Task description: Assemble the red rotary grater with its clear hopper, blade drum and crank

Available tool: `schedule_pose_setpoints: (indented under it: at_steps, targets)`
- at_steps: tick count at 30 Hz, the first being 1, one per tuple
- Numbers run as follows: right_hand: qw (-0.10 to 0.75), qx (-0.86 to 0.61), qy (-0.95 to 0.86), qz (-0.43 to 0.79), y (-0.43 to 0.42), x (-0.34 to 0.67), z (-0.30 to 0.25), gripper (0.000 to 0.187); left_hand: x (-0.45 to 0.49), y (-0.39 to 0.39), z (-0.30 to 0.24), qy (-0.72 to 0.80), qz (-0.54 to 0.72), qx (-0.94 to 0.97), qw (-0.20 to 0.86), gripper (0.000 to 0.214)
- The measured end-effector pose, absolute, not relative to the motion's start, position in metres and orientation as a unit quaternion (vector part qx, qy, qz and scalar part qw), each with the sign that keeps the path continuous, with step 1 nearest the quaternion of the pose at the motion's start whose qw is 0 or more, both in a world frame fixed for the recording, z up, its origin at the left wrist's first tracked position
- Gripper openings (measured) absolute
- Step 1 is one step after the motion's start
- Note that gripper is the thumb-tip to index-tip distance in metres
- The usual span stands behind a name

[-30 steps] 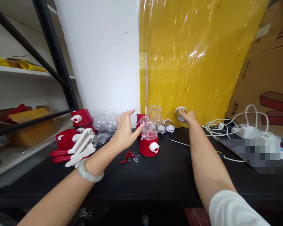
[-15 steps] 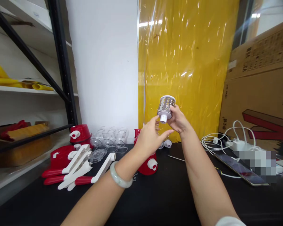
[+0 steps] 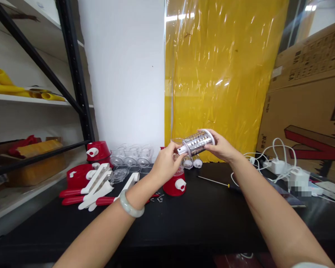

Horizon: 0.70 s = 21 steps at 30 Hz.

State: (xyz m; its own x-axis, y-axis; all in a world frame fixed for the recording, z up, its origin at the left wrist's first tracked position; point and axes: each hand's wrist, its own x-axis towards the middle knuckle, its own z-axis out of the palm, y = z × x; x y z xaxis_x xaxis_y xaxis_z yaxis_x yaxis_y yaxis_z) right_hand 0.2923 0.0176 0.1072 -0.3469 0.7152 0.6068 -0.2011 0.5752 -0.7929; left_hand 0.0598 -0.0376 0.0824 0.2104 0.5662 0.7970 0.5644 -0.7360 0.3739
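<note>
Both hands hold a perforated metal grater drum [image 3: 197, 142] with a white hub, tilted nearly level above the black table [image 3: 201, 216]. My right hand [image 3: 222, 146] grips its wide end. My left hand [image 3: 166, 163], a pale bangle on its wrist, pinches the white hub end. Just below stands a red grater base [image 3: 175, 185] with a white knob and a clear hopper, mostly hidden behind my left hand.
Red bases [image 3: 97, 150] and white-and-red crank handles [image 3: 96, 186] lie at the left beside clear plastic cups [image 3: 131, 156]. More drums [image 3: 194, 162], a thin screwdriver [image 3: 214, 181], small screws [image 3: 158, 198], white cables with chargers [image 3: 279, 163], cardboard boxes [image 3: 309, 96] and a shelf rack [image 3: 39, 111] surround the spot.
The drum has come down from upright in my right hand to nearly level, and my left hand has closed on its white hub. One second ago my right hand reached for it on the table.
</note>
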Motion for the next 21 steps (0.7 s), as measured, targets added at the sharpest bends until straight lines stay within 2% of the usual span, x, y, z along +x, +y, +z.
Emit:
schedule_pose_setpoints:
  at_steps: [3, 6, 11, 15, 21]
  targets:
    - [0.552, -0.222, -0.696, 0.401, 0.028, 0.315, 0.097, 0.060, 0.050, -0.041, 0.082, 0.366, 0.511, 0.777, -0.039, 0.037]
    - [0.599, -0.277, -0.636, 0.399, 0.046, 0.346, 0.076, 0.058, 0.026, -0.032, 0.077, 0.403, 0.510, 0.758, -0.064, 0.055]
    - [0.577, -0.376, -0.587, 0.426, 0.068, 0.360, 0.027, 0.046, -0.014, -0.010, 0.051, 0.449, 0.457, 0.767, 0.026, 0.064]
    - [0.565, -0.373, -0.557, 0.481, 0.067, 0.325, 0.001, 0.042, -0.008, -0.012, 0.034, 0.430, 0.432, 0.791, 0.052, 0.082]
    - [0.541, -0.364, -0.567, 0.504, 0.063, 0.289, -0.003, 0.040, 0.021, -0.013, 0.026, 0.374, 0.470, 0.794, 0.091, 0.074]
